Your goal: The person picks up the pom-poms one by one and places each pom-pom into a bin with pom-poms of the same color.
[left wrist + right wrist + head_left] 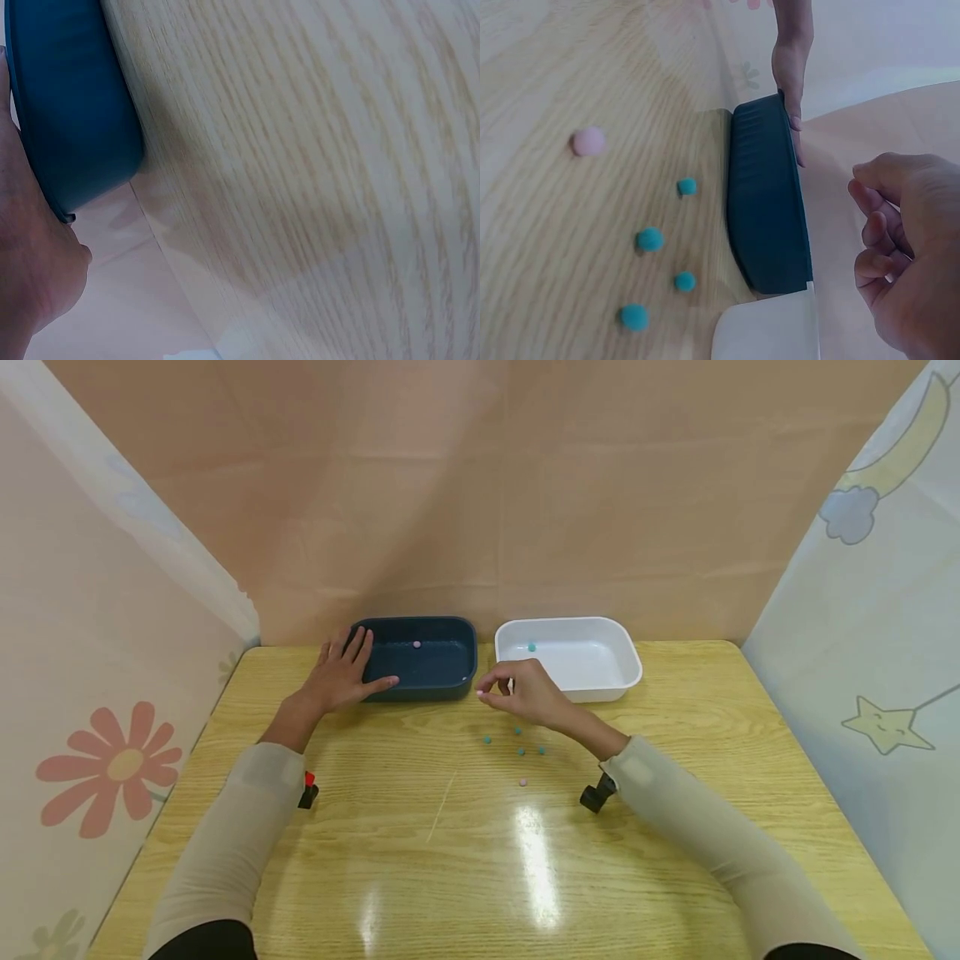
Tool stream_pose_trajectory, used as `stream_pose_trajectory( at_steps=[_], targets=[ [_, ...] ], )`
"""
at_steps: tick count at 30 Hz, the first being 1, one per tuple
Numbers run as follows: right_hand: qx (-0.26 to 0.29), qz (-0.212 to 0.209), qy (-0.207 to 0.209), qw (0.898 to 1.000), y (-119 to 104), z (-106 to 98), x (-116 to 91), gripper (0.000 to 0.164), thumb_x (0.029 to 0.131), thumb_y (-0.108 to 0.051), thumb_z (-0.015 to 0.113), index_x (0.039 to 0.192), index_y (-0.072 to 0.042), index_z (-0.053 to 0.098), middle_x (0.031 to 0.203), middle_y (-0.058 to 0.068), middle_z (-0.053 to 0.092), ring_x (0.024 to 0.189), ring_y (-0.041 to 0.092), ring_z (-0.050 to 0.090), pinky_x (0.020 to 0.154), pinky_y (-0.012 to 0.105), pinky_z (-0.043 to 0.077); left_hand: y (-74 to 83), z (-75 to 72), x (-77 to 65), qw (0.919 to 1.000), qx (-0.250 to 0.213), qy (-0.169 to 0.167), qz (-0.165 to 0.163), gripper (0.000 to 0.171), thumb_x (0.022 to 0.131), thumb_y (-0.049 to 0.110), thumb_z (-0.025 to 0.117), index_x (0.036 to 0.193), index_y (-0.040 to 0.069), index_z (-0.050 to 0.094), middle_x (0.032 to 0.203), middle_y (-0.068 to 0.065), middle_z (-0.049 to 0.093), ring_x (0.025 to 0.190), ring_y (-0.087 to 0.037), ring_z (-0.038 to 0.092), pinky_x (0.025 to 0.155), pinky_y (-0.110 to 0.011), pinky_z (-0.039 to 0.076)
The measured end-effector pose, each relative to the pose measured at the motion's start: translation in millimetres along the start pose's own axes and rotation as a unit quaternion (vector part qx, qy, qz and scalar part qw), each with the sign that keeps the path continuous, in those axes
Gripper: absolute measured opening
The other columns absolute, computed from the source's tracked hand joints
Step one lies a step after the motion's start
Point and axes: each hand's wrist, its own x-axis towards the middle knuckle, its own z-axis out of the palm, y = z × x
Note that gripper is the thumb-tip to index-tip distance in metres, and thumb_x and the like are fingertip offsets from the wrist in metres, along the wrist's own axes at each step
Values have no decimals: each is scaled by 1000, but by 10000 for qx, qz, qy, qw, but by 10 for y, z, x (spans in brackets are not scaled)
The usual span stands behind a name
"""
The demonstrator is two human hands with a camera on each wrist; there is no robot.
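My left hand (pixel 335 681) rests on the left end of a dark blue bin (pixel 420 693), its fingers spread over the rim and the thumb along the front edge. One pink pom-pom (pixel 417 644) lies inside that bin. Between the two bins, near the dark bin's front right corner, my right hand (pixel 531 693) pinches a small pink pom-pom (pixel 480 693) with thumb and forefinger. A white bin (pixel 600 695) stands behind this hand and holds a teal pom-pom (pixel 532 647). In the right wrist view the other fingers (pixel 875 268) are curled loosely.
Several teal pom-poms (pixel 649 239) lie scattered on the wooden table (pixel 390 860) in front of the bins. Nearer to me is a single pink pom-pom (pixel 522 782). A tan backdrop (pixel 495 527) rises right behind the bins, with patterned panels at both sides.
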Motion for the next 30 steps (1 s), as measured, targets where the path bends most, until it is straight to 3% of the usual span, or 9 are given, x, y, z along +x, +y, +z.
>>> stream_pose_trajectory(
  at_steps=[11,18,30],
  targets=[
    [-53,320,89,9994,-10,-29,194,9,94,-8,81,100,-2,83,86,4,78,68,14,59,57,24,42,11,-1,19,10000,-42,-29,4,116,97,85,37,170,5,-3,177,-21,-4,163,-45,-7,127,-69,-1],
    [-103,301,225,9992,28,-27,358,7,94,-6,80,99,-2,83,91,8,80,68,23,60,60,25,41,6,4,25,10000,39,-54,27,114,99,83,37,170,4,-4,177,-21,-6,163,-45,-7,128,-67,0],
    [-272,609,264,9974,83,-6,605,11,99,-13,77,104,-6,83,89,7,77,57,16,48,56,28,36,0,2,23,9999,-96,-80,51,114,99,82,38,169,2,-3,176,-22,-8,163,-44,-8,129,-65,4]
  ],
)
